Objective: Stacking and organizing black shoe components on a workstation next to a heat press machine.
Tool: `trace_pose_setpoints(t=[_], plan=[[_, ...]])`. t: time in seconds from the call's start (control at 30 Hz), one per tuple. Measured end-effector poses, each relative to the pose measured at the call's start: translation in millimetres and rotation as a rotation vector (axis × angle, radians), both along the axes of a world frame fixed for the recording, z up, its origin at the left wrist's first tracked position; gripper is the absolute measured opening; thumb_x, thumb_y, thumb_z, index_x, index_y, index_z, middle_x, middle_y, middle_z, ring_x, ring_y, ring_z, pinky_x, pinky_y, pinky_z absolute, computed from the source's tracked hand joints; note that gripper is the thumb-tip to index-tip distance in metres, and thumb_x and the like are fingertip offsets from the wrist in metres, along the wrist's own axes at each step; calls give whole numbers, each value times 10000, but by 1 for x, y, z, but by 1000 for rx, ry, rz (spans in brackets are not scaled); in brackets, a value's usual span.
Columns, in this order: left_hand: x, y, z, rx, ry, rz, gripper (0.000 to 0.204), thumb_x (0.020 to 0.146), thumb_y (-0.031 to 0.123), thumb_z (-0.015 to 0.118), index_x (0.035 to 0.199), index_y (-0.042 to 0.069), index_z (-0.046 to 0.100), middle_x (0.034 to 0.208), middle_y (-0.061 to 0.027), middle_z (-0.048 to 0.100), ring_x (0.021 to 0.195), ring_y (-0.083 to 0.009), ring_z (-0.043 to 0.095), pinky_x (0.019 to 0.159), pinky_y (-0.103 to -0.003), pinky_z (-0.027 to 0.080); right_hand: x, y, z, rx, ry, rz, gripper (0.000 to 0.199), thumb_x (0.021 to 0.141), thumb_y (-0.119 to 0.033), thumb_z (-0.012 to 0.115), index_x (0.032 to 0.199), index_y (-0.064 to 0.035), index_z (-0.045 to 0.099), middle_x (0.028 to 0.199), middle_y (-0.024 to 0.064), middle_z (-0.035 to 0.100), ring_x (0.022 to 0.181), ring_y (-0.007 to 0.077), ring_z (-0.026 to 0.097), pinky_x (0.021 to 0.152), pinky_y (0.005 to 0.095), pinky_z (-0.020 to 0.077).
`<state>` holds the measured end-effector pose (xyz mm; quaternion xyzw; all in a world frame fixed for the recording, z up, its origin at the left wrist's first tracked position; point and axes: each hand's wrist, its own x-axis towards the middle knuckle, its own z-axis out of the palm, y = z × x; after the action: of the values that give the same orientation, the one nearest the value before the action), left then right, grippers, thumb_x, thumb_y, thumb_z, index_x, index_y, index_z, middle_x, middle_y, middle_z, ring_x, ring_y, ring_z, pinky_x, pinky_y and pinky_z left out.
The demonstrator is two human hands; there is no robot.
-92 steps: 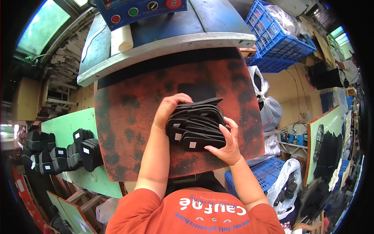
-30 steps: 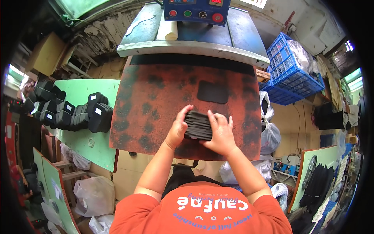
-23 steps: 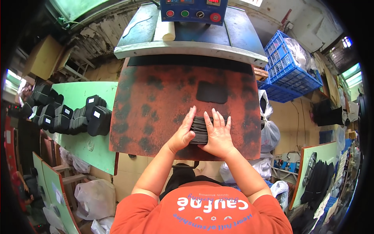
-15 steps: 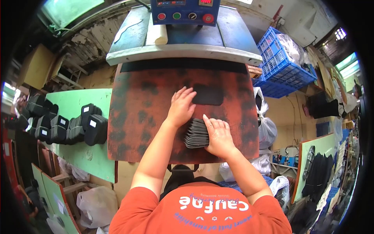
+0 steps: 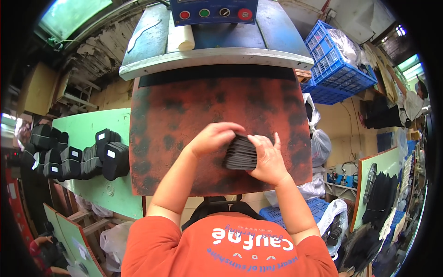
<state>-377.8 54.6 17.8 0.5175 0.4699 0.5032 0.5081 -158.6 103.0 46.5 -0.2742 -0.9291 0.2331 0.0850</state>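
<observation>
A stack of thin black pads (image 5: 240, 154) leans over the near middle of the red-brown, black-stained work board (image 5: 184, 106). My right hand (image 5: 270, 161) grips its right side, thumb along the far right corner and one finger pointing up. My left hand (image 5: 214, 137) bends over the far left corner of the stack, its fingertips pressed against the pads and partly hidden. Both hands hold the stack between them. The pads' exact kind cannot be made out.
Beyond the board stands a machine with a blue control box (image 5: 212, 13) and a pale metal front edge (image 5: 217, 57). On the left, a green table (image 5: 92, 117) carries several bundles of black pads (image 5: 115, 159). Blue crates (image 5: 339, 64) and plastic bags (image 5: 319, 147) are at the right.
The single black pad that lay farther up the board is no longer there. My left hand has come down and right to the stack, which now stands between both hands.
</observation>
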Motion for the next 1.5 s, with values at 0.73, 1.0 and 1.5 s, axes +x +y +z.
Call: trace_pose_setpoints(t=[0.73,1.0,1.5], plan=[[-35,-234,-27,213,775,1351,102,770,90,663,854,45,629,830,-96,621,795,-258,592,728,-348,471,-2,-51,13,176,-40,41,1028,540,-62,733,1413,-27,191,1179,211,489,1083,344,481,956,408,354],[-177,-427,-111,-500,1196,1409,79,715,114,654,791,94,647,851,-93,596,864,-296,541,772,-392,451,-38,-119,21,-1433,647,-166,645,615,-132,677,1212,-1,472,1117,111,574,1017,257,571,884,377,466],[-202,-433,-63,50,707,1656,30,860,32,525,832,23,520,763,-99,582,702,-208,568,629,-303,462,-160,-252,0,-1879,412,-110,427,729,-88,653,1133,-11,541,1026,98,624,911,207,623,817,335,507]])
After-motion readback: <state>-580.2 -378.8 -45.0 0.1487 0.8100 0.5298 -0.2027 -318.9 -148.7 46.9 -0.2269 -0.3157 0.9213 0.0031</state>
